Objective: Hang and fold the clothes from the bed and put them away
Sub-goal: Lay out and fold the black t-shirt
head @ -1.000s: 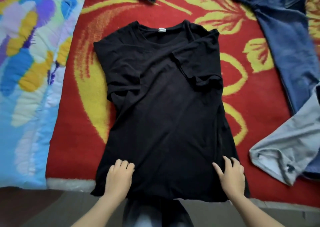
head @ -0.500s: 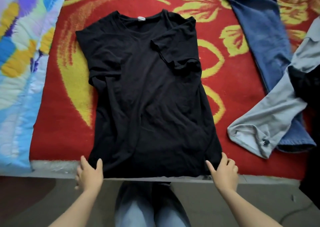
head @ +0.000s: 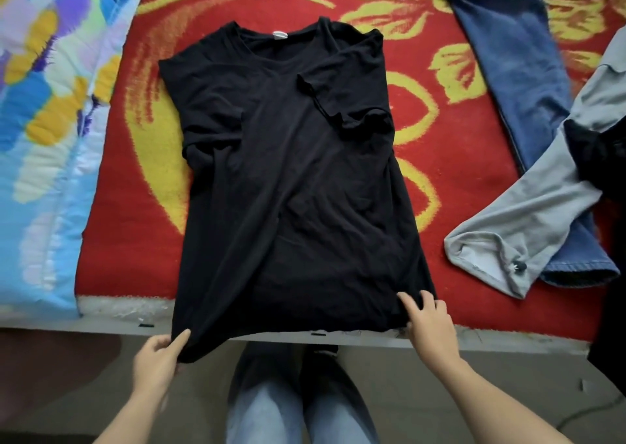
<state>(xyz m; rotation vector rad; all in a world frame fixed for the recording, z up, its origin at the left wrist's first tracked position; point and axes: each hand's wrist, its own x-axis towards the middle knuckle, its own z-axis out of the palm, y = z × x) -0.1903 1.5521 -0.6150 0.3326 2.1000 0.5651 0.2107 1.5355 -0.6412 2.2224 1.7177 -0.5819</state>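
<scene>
Head view. Black short-sleeved cotton T-shirt lay spread in centre frame on the bed's red-and-yellow floral blanket. Collar toward the top, hem at the near bed edge, right-of-frame sleeve folded inward. Left hand, lower left, pinched the hem corner, thumb on top and fingers curled beneath, probably to pull the hem square for folding. Right hand, lower right, lay with fingers spread flat on the opposite hem corner, gripping nothing and seemingly pinning it. Blue denim jeans and a grey long-sleeved garment lay at right, unfolded.
</scene>
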